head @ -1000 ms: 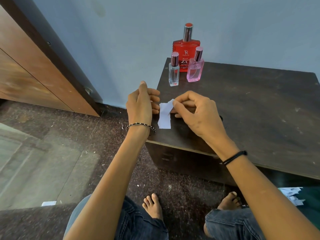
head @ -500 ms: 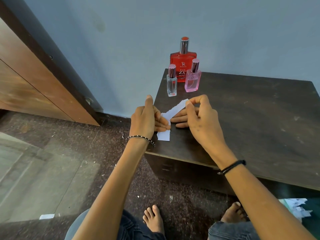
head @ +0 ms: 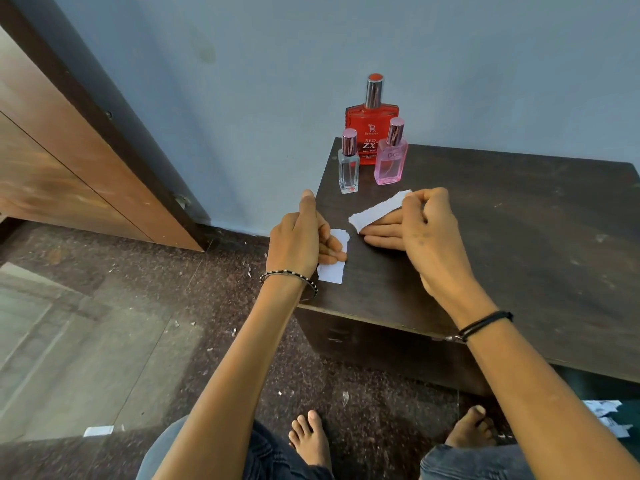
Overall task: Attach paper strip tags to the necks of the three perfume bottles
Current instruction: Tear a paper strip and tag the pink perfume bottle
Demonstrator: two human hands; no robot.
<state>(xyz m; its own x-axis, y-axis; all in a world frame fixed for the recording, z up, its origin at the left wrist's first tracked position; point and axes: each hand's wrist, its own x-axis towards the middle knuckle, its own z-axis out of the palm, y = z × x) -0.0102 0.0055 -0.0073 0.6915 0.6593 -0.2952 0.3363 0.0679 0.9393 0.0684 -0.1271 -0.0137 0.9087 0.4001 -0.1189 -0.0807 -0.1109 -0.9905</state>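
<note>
The paper has just torn apart: right hand [head: 420,230] fingers pinch a strip [head: 375,211], left hand [head: 304,237] fingers pinch the remainder [head: 332,270]; bottles untagged.

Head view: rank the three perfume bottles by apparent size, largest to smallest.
1. Red bottle, largest, though it stands farthest back.
2. Pink bottle.
3. Clear bottle, the slimmest; its height looks close to the pink one's.

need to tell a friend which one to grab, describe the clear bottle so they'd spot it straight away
On the dark wooden table, three perfume bottles stand at the back left corner by the wall. The clear bottle is the front left one, slim and colourless, unlike the pink bottle beside it and the big red bottle behind.
</note>
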